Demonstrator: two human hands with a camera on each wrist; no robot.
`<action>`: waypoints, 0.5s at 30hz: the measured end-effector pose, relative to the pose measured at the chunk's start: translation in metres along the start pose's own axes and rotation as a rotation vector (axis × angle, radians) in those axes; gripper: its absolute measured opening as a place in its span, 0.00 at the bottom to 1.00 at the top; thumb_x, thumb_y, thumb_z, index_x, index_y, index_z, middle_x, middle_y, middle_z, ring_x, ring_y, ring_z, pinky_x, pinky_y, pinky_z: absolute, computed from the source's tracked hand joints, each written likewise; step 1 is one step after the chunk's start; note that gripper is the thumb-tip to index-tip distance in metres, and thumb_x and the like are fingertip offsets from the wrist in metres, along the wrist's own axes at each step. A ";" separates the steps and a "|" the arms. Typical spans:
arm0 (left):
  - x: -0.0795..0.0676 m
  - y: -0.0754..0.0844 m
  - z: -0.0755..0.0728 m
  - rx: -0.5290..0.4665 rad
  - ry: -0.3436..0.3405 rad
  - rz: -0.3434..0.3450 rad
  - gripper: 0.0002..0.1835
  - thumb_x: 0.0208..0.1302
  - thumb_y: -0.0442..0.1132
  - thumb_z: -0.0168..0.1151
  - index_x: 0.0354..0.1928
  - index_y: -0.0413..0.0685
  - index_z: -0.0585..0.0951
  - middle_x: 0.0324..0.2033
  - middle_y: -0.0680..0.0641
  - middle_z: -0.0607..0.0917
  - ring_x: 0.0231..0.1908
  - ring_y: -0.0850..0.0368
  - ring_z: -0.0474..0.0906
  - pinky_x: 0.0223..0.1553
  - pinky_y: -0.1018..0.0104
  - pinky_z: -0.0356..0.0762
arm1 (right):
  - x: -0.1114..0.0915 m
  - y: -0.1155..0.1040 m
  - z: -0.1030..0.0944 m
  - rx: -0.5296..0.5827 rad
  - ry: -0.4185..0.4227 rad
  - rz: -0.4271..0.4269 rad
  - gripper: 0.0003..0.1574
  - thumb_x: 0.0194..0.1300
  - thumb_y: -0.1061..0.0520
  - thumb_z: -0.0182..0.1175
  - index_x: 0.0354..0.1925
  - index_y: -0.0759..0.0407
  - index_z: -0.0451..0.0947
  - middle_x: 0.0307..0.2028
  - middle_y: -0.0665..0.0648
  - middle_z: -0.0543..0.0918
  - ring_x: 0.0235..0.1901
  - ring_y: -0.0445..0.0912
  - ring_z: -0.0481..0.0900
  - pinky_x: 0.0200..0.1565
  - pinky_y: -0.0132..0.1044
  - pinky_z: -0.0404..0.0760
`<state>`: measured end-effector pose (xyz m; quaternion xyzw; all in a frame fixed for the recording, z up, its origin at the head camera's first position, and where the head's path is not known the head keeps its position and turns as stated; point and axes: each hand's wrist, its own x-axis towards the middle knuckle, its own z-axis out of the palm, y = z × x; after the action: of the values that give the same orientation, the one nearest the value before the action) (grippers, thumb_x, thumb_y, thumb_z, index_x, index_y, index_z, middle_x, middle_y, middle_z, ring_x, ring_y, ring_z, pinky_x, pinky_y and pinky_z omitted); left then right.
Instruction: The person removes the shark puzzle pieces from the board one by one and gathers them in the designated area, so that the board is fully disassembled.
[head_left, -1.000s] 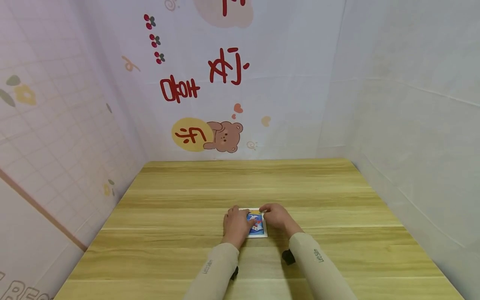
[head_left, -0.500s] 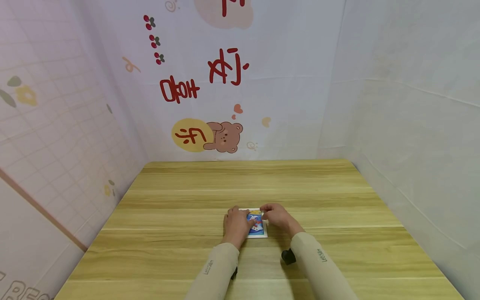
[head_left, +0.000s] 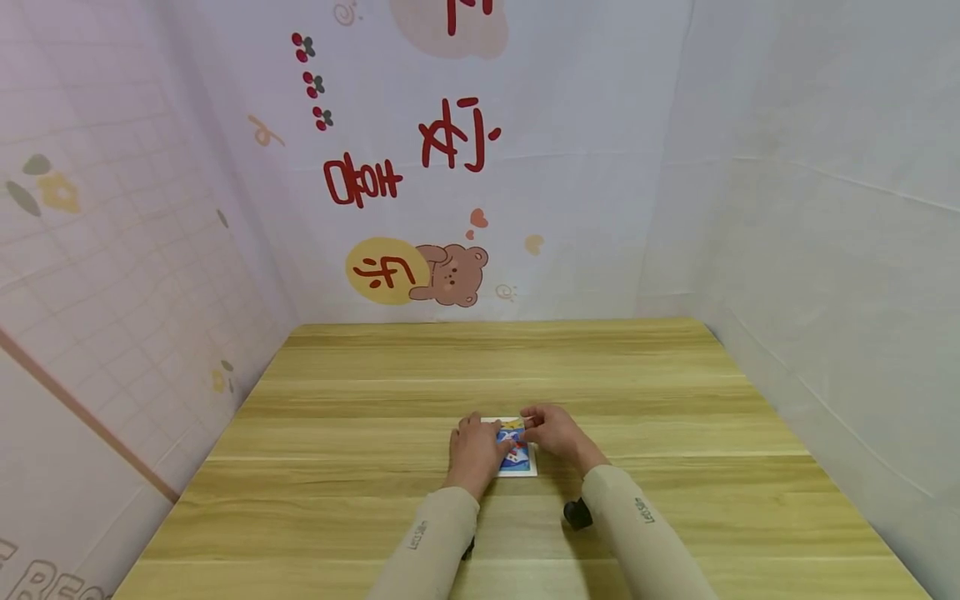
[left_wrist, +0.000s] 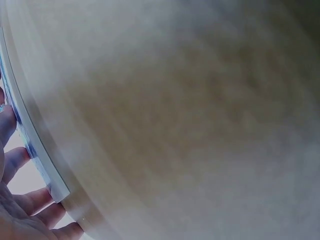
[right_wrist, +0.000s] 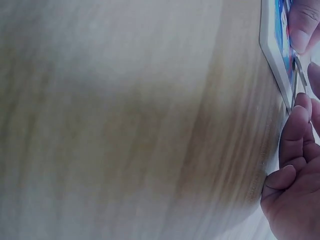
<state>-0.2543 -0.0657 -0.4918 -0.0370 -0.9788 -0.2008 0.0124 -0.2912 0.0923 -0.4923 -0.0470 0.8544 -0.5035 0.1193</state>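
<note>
A small picture puzzle with a white border lies flat on the wooden table. Its picture is blue with yellow at the far edge. My left hand covers its left part, thumb on the picture and fingers spread over the left side. In the left wrist view, fingers lie along the white edge. At the far right corner, my right hand pinches a thin flat puzzle piece, tilted up from the board in the right wrist view. The piece's printed face is hidden.
The wooden table spreads out around the puzzle. A printed cloth wall stands behind it, with further cloth walls at left and right. A black wrist device sits under the right sleeve.
My right fingers have shifted slightly at the corner, and the thumb now reaches a little further over the picture. The left hand stays on the puzzle.
</note>
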 end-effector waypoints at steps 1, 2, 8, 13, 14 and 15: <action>0.000 0.000 0.000 0.004 0.001 -0.002 0.24 0.64 0.54 0.67 0.57 0.50 0.84 0.54 0.38 0.77 0.57 0.39 0.71 0.56 0.43 0.69 | 0.000 0.000 0.000 -0.015 0.006 -0.009 0.25 0.61 0.69 0.65 0.57 0.72 0.76 0.39 0.56 0.80 0.39 0.46 0.75 0.42 0.36 0.76; 0.000 0.000 0.001 0.010 0.002 -0.003 0.24 0.63 0.54 0.67 0.57 0.50 0.84 0.54 0.38 0.77 0.57 0.39 0.71 0.56 0.43 0.69 | 0.000 0.001 0.001 -0.028 0.012 -0.009 0.24 0.62 0.68 0.65 0.56 0.71 0.77 0.39 0.55 0.80 0.39 0.45 0.74 0.42 0.36 0.76; 0.000 0.002 0.000 0.012 0.001 -0.013 0.24 0.63 0.53 0.68 0.58 0.50 0.84 0.55 0.39 0.77 0.57 0.40 0.71 0.56 0.43 0.69 | 0.002 0.006 0.003 -0.100 0.042 -0.057 0.18 0.61 0.68 0.66 0.51 0.68 0.81 0.35 0.53 0.81 0.36 0.44 0.75 0.41 0.37 0.76; 0.000 0.002 0.000 0.014 0.014 -0.006 0.24 0.62 0.52 0.69 0.57 0.49 0.84 0.54 0.39 0.78 0.56 0.40 0.72 0.55 0.44 0.69 | 0.002 0.005 -0.003 -0.065 0.069 -0.067 0.18 0.63 0.67 0.64 0.52 0.68 0.81 0.37 0.54 0.82 0.37 0.45 0.76 0.39 0.36 0.77; 0.000 0.002 0.001 0.016 0.016 -0.007 0.24 0.62 0.52 0.69 0.57 0.50 0.84 0.53 0.39 0.78 0.56 0.40 0.72 0.55 0.44 0.70 | 0.001 0.005 -0.006 -0.052 0.075 -0.064 0.18 0.63 0.67 0.64 0.52 0.68 0.81 0.38 0.54 0.82 0.38 0.46 0.77 0.39 0.36 0.78; 0.000 0.001 0.001 0.018 0.020 -0.008 0.24 0.62 0.53 0.69 0.56 0.50 0.84 0.53 0.39 0.78 0.55 0.40 0.72 0.54 0.44 0.70 | 0.002 0.005 -0.009 -0.043 0.086 -0.060 0.18 0.64 0.66 0.64 0.53 0.68 0.81 0.39 0.55 0.83 0.39 0.46 0.77 0.39 0.37 0.78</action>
<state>-0.2544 -0.0647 -0.4919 -0.0310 -0.9805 -0.1926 0.0217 -0.2949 0.1023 -0.4924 -0.0532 0.8677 -0.4898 0.0663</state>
